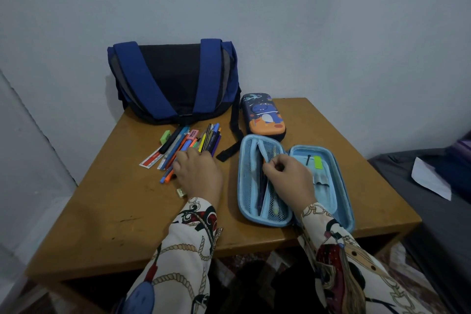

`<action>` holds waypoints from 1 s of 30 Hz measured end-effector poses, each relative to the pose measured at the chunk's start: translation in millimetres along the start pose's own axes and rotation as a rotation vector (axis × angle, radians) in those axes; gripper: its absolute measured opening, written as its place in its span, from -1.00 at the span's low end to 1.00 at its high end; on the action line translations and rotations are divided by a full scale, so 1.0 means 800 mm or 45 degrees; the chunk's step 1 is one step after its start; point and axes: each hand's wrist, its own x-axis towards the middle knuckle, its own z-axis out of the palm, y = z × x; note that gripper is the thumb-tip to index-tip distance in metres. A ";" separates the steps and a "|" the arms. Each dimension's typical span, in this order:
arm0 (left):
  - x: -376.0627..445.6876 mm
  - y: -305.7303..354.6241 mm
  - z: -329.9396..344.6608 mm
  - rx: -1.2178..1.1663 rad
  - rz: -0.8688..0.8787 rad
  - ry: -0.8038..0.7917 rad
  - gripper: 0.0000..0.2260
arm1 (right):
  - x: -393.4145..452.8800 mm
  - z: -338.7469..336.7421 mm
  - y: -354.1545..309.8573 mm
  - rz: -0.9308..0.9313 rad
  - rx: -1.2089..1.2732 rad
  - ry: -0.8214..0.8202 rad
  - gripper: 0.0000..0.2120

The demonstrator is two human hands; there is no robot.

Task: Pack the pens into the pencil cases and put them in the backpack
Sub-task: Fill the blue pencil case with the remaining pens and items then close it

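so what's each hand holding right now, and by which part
The right hand pinches the edge of the mesh pocket in the open pencil case. The left hand rests on the pens; whether it grips one cannot be told.

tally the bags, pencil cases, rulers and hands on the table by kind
Backpack: 1
Pencil cases: 2, one open, one shut
Ruler: 1
Hands: 2, left on the pens, right in the open case
Total: 6

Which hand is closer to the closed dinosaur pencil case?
Right. The right hand is over the open blue case, just in front of the dinosaur pencil case; the left hand is farther left, on the pens.
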 end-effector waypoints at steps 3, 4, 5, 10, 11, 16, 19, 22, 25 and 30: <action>0.000 -0.001 0.003 -0.015 0.052 -0.029 -0.77 | 0.000 0.000 0.000 -0.004 0.003 0.001 -0.80; 0.000 -0.001 0.003 -0.031 0.069 -0.037 -0.76 | -0.001 0.000 0.000 -0.005 0.004 -0.001 -0.80; 0.001 -0.001 0.004 -0.048 0.082 -0.044 -0.76 | -0.001 0.001 0.001 -0.006 0.004 -0.001 -0.80; 0.001 -0.003 0.005 -0.092 0.141 -0.064 -0.75 | 0.000 0.000 0.001 0.001 0.015 0.003 -0.80; 0.001 -0.003 0.005 -0.098 0.132 -0.062 -0.76 | 0.000 0.000 0.001 0.002 0.016 0.001 -0.80; 0.001 0.000 0.004 -0.063 0.091 -0.082 -0.72 | 0.000 -0.001 0.001 0.002 0.003 -0.003 -0.80; 0.001 0.001 0.003 -0.053 0.098 -0.083 -0.72 | 0.000 -0.001 0.001 0.004 0.013 0.001 -0.80; -0.002 0.000 -0.002 -0.258 0.075 -0.047 -0.79 | 0.000 -0.001 0.001 0.004 0.017 0.000 -0.79; -0.006 -0.003 -0.004 -0.707 0.134 -0.080 -0.83 | -0.001 -0.001 0.002 0.008 0.022 0.000 -0.80; -0.008 -0.006 -0.004 -1.071 0.266 -0.205 -0.69 | 0.001 -0.001 0.002 0.015 0.009 0.000 -0.80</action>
